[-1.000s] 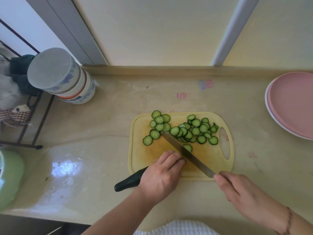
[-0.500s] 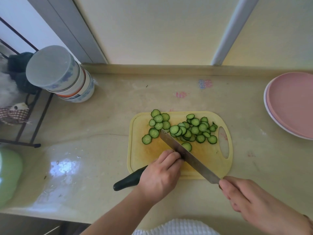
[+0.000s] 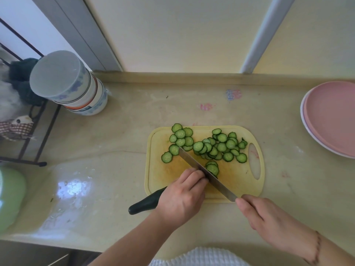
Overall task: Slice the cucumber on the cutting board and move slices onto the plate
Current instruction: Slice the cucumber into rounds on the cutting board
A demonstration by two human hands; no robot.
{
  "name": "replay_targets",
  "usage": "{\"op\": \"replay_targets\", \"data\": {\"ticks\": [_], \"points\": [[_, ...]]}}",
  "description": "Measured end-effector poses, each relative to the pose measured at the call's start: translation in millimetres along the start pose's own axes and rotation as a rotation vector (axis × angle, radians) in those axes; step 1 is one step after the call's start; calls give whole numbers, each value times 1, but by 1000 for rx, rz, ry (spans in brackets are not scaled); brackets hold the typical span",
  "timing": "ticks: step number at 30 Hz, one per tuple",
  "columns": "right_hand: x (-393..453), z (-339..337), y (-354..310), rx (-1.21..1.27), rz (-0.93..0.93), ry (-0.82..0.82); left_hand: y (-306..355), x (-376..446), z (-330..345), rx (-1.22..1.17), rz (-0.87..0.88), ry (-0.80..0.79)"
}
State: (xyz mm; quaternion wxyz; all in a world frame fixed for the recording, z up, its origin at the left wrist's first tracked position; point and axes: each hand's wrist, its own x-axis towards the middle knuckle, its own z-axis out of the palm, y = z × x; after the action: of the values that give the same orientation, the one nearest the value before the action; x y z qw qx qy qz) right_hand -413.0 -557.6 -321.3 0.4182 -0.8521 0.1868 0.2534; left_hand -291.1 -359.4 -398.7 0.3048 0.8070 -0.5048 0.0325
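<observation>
Cucumber (image 3: pixel 146 202) is lying across the cutting board's (image 3: pixel 238 181) near-left edge, with the left hand (image 3: pixel 180 198) gripping it. The right hand (image 3: pixel 269 221) is holding the knife (image 3: pixel 205 172) against its cut end, slices (image 3: pixel 213 146) sitting just beyond.

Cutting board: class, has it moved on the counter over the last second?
No. The cutting board sits just as before below the pink stain on the counter.

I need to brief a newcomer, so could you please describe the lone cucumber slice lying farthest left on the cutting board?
Find the yellow cutting board on the counter. Near its left edge, left of the knife tip, lies the lone slice, overlapping no other slice, unlike the heaped pile.
</observation>
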Motion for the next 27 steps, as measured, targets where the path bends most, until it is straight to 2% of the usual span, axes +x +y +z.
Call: {"op": "replay_targets", "data": {"ticks": [7,16,27], "points": [[-3,-10,5,19,12,61,2,-4,2,32,13,21],[-22,-20,-12,163,48,-30,-3,-3,3,0,-17,35],[-18,-20,-17,100,23,-52,-3,-3,2,-9,-11,39]]}}
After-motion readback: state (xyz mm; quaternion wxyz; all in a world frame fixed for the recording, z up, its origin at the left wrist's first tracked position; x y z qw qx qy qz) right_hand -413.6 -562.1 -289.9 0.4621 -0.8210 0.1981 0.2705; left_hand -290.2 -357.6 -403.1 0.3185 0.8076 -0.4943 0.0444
